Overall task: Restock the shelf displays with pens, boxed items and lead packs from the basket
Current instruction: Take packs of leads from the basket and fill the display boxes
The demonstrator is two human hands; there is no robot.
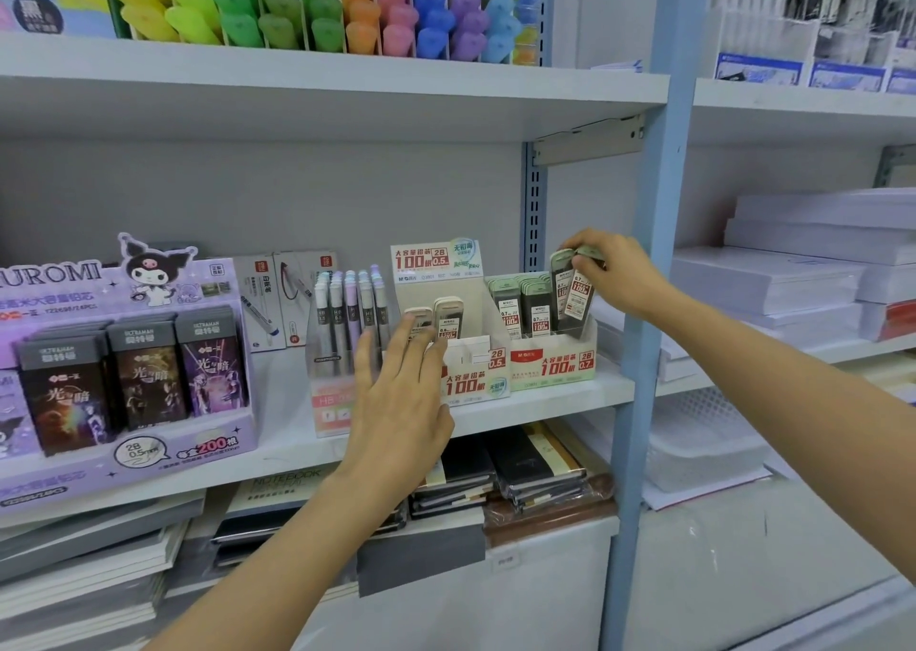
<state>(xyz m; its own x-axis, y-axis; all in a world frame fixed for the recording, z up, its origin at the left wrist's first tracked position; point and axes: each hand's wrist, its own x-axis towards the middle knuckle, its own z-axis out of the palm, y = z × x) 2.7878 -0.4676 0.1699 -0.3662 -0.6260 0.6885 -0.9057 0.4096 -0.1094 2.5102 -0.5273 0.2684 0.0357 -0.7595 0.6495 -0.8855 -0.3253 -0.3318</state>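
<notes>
Pinching a couple of lead packs (575,298) by the tops w/ right hand (619,268), bottoms down in the right end of the 0.7 display box (552,365) on the mid shelf (545,405). Holding left hand (396,402) flat & open, fingers spread, tips right by the 0.5 packs (448,315) in the 0.5 box (471,382) next door.

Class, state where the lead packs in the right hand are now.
Head view, right of centre: the right hand pinches the lead packs at the right end of the 0.7 display box, near the blue post.
</notes>
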